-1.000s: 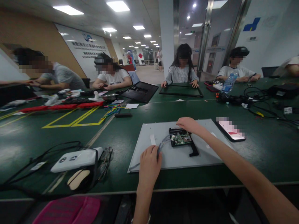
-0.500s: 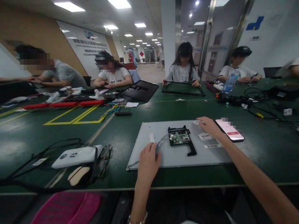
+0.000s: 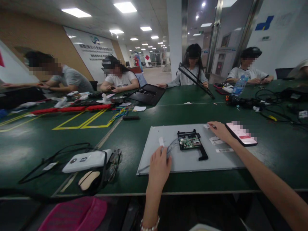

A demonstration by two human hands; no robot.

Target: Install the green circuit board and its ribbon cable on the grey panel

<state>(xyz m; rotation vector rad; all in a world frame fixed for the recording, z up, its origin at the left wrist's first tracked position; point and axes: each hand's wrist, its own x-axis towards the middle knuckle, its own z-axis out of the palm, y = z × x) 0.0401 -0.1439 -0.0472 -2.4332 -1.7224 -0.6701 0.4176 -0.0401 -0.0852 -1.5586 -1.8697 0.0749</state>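
Note:
A grey flat display panel lies on the green table, its back upward. On it sits a green circuit board in a black plastic bracket, with thin grey cables running left from the board. My left hand rests on the panel's left part beside these cables, fingers apart and slightly bent. My right hand is at the panel's far right edge, fingertips drawn together by a small white piece; what they grip is too small to make out. White labels lie just below it.
Right of the panel lies a phone. At left are a white box, a mouse, glasses and black cables. A bottle and black cords stand far right. Several co-workers sit opposite; one holds a black frame.
The view has turned slightly left, so everything sits further right. My hands keep nearly the same places on the panel. The co-worker opposite has tilted the black frame up off the table.

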